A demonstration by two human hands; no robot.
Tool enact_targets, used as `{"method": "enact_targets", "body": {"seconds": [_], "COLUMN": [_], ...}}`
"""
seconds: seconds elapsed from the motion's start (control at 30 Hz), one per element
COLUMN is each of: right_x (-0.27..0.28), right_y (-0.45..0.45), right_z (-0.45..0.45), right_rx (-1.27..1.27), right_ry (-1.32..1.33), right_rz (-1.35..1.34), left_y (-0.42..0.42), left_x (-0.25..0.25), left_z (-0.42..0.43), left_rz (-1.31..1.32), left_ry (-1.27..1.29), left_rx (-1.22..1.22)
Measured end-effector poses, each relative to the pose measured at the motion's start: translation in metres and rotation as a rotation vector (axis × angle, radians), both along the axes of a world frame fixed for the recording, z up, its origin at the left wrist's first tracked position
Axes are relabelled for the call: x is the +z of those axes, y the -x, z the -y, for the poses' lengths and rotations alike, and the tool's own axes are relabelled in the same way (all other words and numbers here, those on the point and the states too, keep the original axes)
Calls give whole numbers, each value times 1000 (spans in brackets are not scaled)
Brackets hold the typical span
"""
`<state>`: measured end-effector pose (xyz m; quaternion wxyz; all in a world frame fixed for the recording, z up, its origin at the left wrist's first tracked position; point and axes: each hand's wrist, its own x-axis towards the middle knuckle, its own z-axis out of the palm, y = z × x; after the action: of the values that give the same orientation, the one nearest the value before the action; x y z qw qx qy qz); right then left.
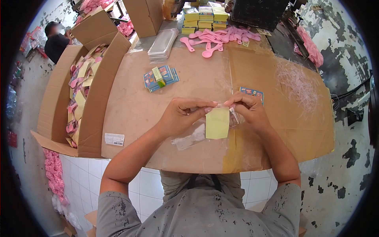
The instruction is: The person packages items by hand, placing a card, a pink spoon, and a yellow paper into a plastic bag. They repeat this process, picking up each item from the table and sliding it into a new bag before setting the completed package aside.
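Both hands meet over the cardboard-covered table, pinching the top edge of a clear plastic bag with a yellow-green card [217, 123] in it. My left hand [187, 114] holds the bag's upper left corner between thumb and fingers. At the upper right corner, my right hand [250, 110] is closed on the same edge. Under the hands lie more clear bags [189, 137]. A blue printed card [252, 94] sits just behind my right hand. Farther back on the left is a stack of blue cards [170, 77] with a small green and yellow packet on top.
An open carton [94, 114] full of pink spoons and cards stands at the left. At the back are clear bags [162, 44], pink spoons [225, 35] and card stacks [205, 15]. Plastic strands [298, 85] lie right. A person [57, 42] is at the far left.
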<state>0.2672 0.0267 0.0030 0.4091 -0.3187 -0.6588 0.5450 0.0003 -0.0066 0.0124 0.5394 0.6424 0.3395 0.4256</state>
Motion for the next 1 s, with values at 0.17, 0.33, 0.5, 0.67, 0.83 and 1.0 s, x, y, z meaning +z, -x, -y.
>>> {"method": "enact_targets", "body": {"seconds": [0.17,0.33,0.5,0.67,0.83,1.0], "right_x": [7,4,7,6,7,19], "right_y": [-4,2,-2,-2,4,6], "right_z": [-1,2,0,0,7,15], "right_rx": [57,22,49,53,-14,134], "right_ry": [91,92,117,64,131,60], "right_rz": [-38,33,59,90,25,46], "left_y": [4,0,-1,-1,-2,-1], "left_x": [2,-1,-4,1,0,6], "left_z": [-2,-3,-7,-7,-6,-4], "left_rz": [149,183,65,0,29,-5], "left_ry": [132,283,212,205,225,173], "left_rx": [-67,-38,-52,-47,-33,21]}}
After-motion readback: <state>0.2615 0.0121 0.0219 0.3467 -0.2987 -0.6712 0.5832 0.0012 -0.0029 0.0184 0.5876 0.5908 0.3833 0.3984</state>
